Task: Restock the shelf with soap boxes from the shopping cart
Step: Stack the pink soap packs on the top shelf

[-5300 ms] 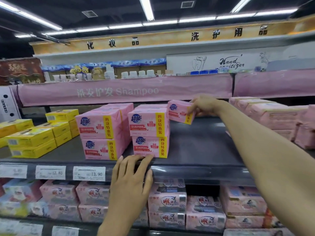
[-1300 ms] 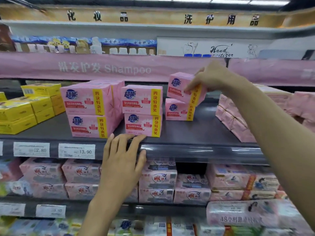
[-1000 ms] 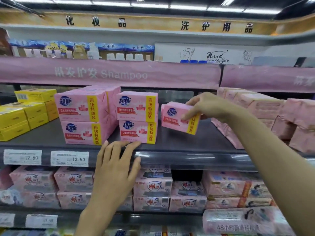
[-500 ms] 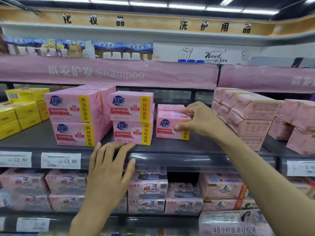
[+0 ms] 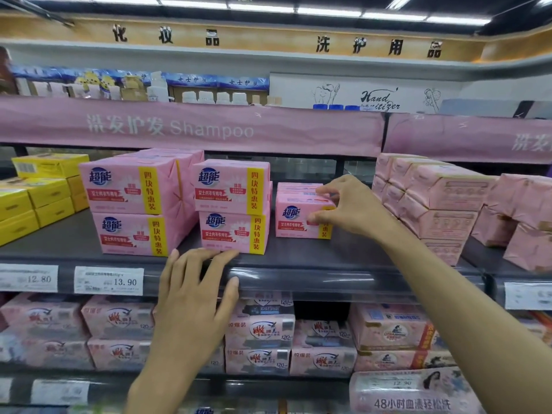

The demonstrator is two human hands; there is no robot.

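While the left hand (image 5: 194, 297) rests with straight fingers on the shelf (image 5: 328, 258) edge, the right hand (image 5: 351, 204) pinches the right end of a pink soap box (image 5: 294, 218), which stands on the shelf just beside a two-high stack (image 5: 233, 204).

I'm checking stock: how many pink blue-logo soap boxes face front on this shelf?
5: left stack two, middle stack two, single box pinched by the right hand. More behind may be hidden.

Right hand (image 5: 352, 204) hides soap box (image 5: 294, 216) corner; lower packs (image 5: 119, 318) blurred.
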